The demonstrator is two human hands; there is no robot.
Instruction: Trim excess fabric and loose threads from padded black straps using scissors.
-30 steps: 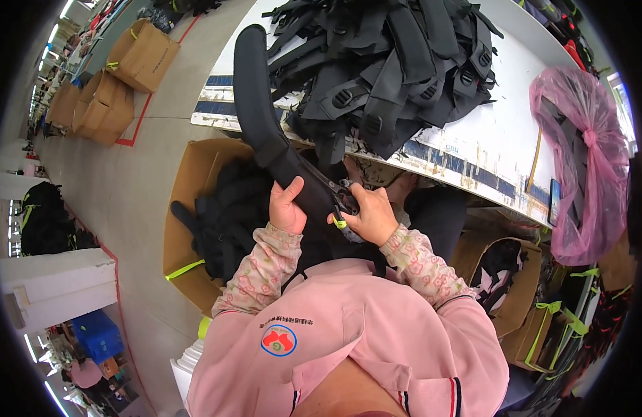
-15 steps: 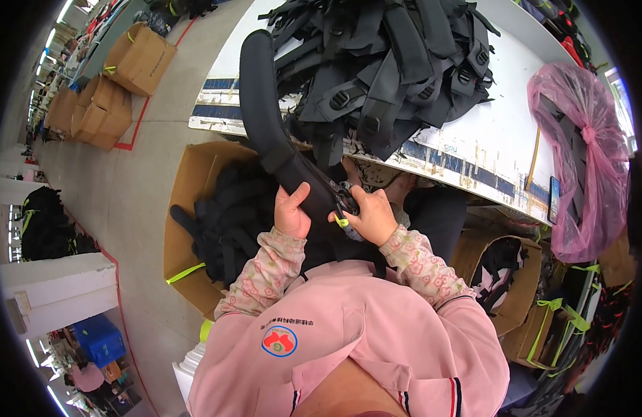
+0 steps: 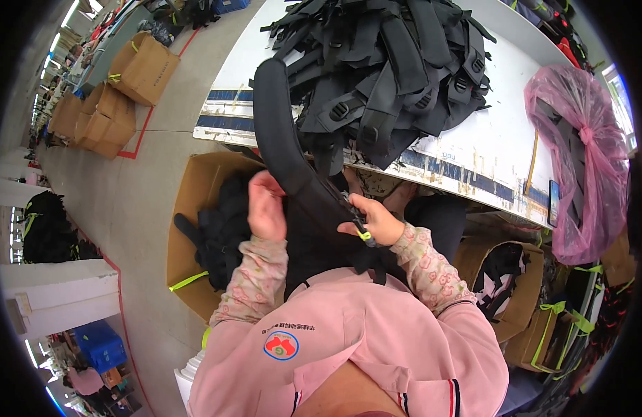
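Observation:
A long, curved black padded shoulder strap (image 3: 283, 132) stands in front of me, its rounded far end reaching up over the table edge. My right hand (image 3: 376, 219) pinches its near end, where a black buckle or webbing piece and a small yellow-green tab (image 3: 365, 235) show. My left hand (image 3: 267, 208) is off the strap, just to its left, slightly blurred, with fingers loosely extended and nothing in them. Beyond, a big heap of similar black straps (image 3: 376, 111) with buckles covers part of the white table (image 3: 508, 132).
An open cardboard box (image 3: 189, 243) of black padded pieces stands at my left, close to my left forearm. Another box (image 3: 526, 285) with dark pieces is at my right. A pink plastic bag (image 3: 592, 160) hangs by the table's right end, beside a phone (image 3: 554, 201). Cartons (image 3: 144, 66) stand farther left.
My left hand has let go of the strap and moved left and up. The strap's far end has dropped nearer to me and shifted right; my right hand has moved slightly right with its near end.

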